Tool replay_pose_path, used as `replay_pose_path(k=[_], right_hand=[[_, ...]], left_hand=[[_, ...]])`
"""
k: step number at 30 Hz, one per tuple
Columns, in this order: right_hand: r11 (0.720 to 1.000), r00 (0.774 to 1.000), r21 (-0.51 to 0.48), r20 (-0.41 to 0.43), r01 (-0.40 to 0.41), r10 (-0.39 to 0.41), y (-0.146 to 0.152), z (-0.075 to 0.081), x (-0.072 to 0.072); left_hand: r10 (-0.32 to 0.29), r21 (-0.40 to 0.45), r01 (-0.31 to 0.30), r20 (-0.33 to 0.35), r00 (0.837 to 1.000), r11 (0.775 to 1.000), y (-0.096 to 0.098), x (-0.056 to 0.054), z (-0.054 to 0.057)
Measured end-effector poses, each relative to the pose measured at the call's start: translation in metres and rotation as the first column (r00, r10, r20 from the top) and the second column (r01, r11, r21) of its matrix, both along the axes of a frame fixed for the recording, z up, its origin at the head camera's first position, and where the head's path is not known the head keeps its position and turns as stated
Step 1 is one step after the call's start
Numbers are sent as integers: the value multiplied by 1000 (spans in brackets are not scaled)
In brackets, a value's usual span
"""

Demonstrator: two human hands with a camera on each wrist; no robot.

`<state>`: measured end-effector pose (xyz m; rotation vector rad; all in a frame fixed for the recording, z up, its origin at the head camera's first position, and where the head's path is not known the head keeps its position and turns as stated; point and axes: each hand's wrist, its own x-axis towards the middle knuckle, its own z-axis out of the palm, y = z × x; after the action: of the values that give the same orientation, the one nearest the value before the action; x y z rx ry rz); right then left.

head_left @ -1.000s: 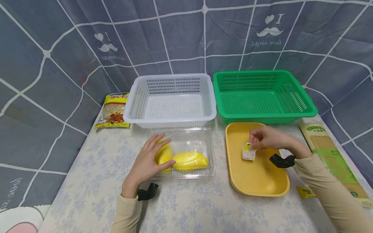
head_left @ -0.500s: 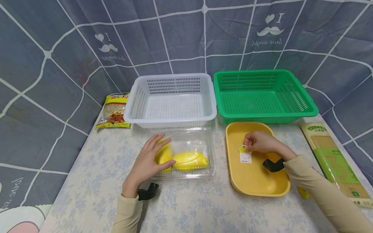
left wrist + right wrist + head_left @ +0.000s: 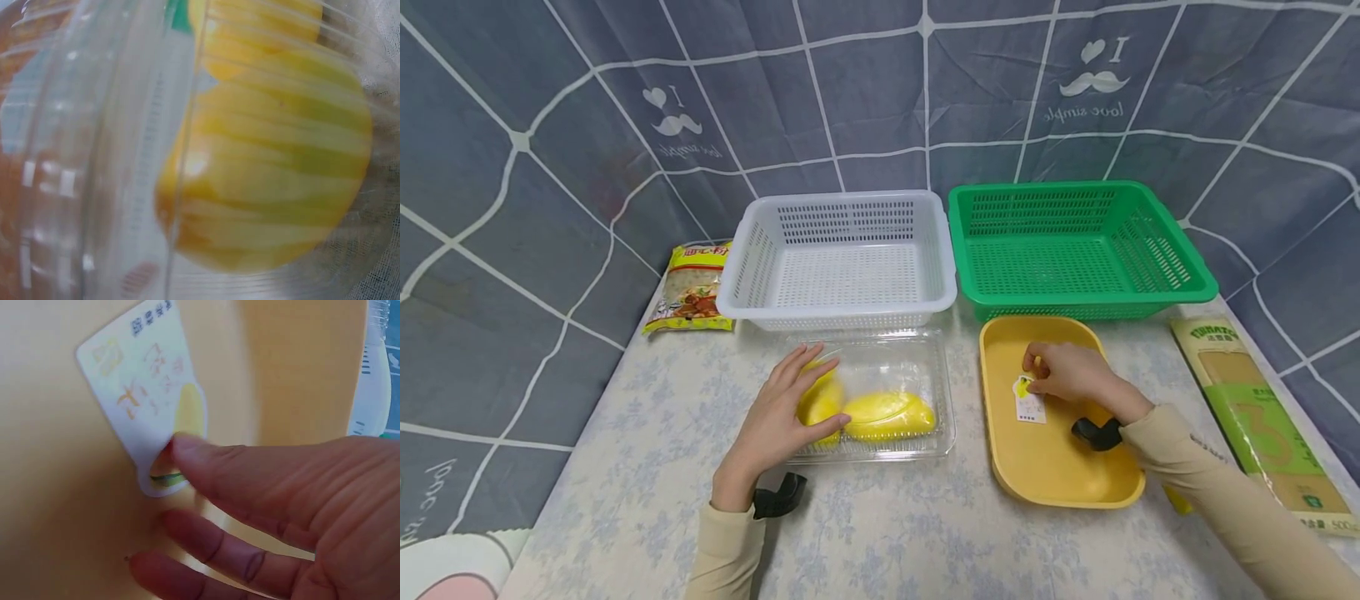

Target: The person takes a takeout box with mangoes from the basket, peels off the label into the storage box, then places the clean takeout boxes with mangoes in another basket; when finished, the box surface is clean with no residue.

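Observation:
In the head view my left hand (image 3: 782,412) rests on the left part of a clear plastic box (image 3: 943,375), fingers spread. Inside are yellow mango-shaped fruits (image 3: 891,415); the left wrist view shows one yellow-green fruit (image 3: 269,169) close up through the ribbed plastic. My right hand (image 3: 1071,372) is over a yellow tray (image 3: 1060,475), its thumb and a mostly hidden finger pinching a small white card (image 3: 1030,406). Printed text and a yellow fruit picture show on the card (image 3: 137,381) in the right wrist view, where the other fingers hang below it.
A white basket (image 3: 838,318) and a green basket (image 3: 1090,297) stand behind. The noodle packet (image 3: 1262,417) lies at right, a yellow food bag (image 3: 692,287) at left. Beneath the right forearm, a small yellow packet (image 3: 1177,500) is partly hidden.
My right hand has shifted slightly left and lower with the card, which now lies nearer the tray's left side. The left hand has stayed in place on the box.

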<state>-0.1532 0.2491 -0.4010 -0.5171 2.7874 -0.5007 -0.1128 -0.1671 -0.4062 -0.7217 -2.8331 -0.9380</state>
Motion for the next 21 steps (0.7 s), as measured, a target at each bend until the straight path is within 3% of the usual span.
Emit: replay_pose_path(k=[4, 8, 12, 14, 16, 18, 21], right_hand=[[997, 1000, -74, -26, -17, 15, 3, 13, -1], [980, 995, -197, -97, 0, -19, 16, 42, -4], [947, 969, -301, -176, 112, -171, 42, 68, -11], [912, 939, -365, -206, 187, -275, 58, 76, -16], [869, 894, -420, -234, 261, -381, 74, 80, -21], [824, 839, -459, -257, 331, -480, 89, 81, -27], [782, 743, -457, -319, 423, -588, 107, 79, -37]], left_hand=[[1, -5, -1, 6, 1000, 1000, -1, 1, 0], [3, -5, -3, 3, 1000, 1000, -1, 1, 0], [4, -1, -4, 1, 1000, 1000, -1, 2, 1], [4, 0, -4, 1, 1000, 1000, -1, 2, 2], [3, 1, -3, -1, 1000, 1000, -1, 2, 2], [3, 1, -3, -1, 1000, 1000, -1, 2, 2], [2, 0, -2, 0, 1000, 1000, -1, 1, 2]])
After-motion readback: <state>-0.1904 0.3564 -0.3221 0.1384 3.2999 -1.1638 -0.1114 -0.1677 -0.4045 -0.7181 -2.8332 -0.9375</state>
